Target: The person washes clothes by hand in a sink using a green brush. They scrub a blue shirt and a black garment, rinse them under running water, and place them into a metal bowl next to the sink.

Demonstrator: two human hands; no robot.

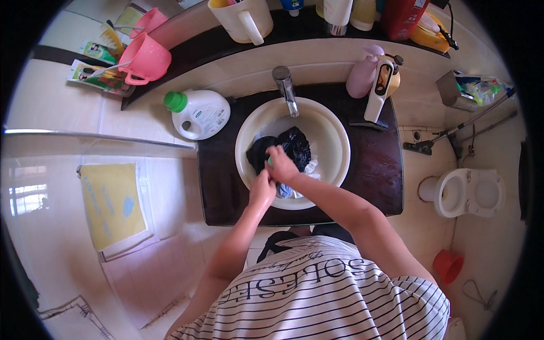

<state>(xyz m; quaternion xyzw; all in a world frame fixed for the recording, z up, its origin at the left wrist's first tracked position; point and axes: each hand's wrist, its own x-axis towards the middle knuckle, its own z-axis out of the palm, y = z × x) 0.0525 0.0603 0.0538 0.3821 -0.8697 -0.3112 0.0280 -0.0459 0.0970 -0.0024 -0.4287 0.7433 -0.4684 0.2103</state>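
Observation:
Over the left part of a round white washbasin (343, 157), my two hands are close together above wet black cloth (296, 146). My right hand (281, 165) has bent fingers around a small green object (270, 161), mostly hidden, whose kind I cannot tell. My left hand (262, 189) lies just below it, against the black cloth; whether it grips the cloth is hidden. White cloth (312, 168) and a bit of blue-grey cloth (285, 191) show under my right wrist. The chrome faucet (285, 87) stands at the basin's back rim, with no water stream visible.
A white detergent bottle with a green cap (204, 114) stands left of the basin. On the right are a pink pump bottle (361, 76) and a white squeegee-like tool (377, 95). A dark shelf (187, 55) behind holds cups and bottles. A toilet (454, 193) is farther right.

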